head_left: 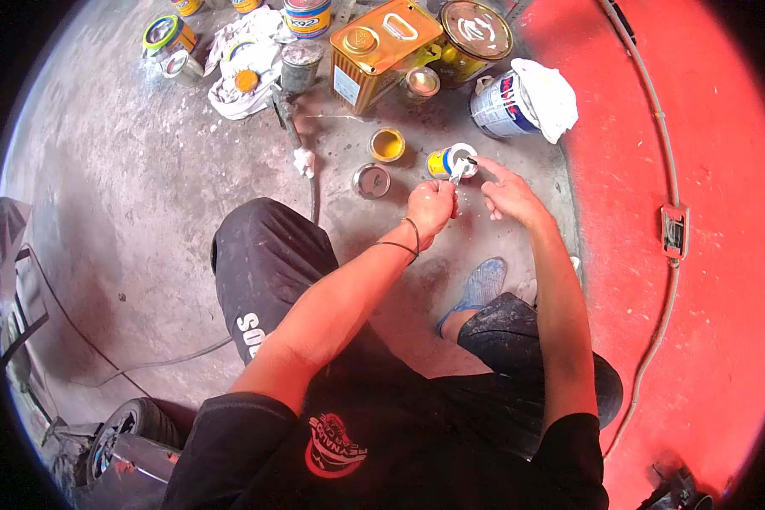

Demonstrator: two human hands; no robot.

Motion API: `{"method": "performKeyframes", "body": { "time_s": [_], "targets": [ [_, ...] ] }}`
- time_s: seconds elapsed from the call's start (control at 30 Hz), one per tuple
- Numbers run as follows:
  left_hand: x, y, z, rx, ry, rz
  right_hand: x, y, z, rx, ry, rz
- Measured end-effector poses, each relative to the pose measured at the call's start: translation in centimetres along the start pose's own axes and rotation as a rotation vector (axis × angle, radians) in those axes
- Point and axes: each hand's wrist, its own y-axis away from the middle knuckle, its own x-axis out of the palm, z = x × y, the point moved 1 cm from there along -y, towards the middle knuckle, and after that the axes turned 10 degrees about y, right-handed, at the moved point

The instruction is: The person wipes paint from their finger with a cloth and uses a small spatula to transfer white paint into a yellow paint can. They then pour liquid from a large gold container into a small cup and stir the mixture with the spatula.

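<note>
My left hand [432, 208] is closed round a metal scraper [457, 172], whose far end reaches the mouth of a small yellow and blue can [439, 163]. The can is tipped on its side on the concrete floor, with white material at its rim. Just right of the can, my right hand [508, 194] has its fingers apart, the index finger stretched toward a small dark piece at the can's rim. Left of the can stand an open tin with yellow content [388, 145] and a tin with a grey-brown top [371, 181].
Beyond my hands stand a large golden canister [374, 42], a round tin [476, 32] and a white bucket [497, 108] with white cloth. More cans and rags lie at the upper left. A hose [314, 200] runs near my knee; a cable [667, 161] crosses the red floor.
</note>
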Motion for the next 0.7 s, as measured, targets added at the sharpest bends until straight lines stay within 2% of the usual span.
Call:
{"method": "performKeyframes", "body": {
  "time_s": [0.23, 0.7],
  "targets": [
    [-0.11, 0.04, -0.26, -0.046, 0.143, 0.027, 0.15, -0.15, -0.30, -0.011, 0.020, 0.011],
    [-0.52, -0.03, -0.35, -0.043, 0.135, 0.040, 0.56, -0.13, 0.06, -0.010, 0.014, -0.011]
  ]
}}
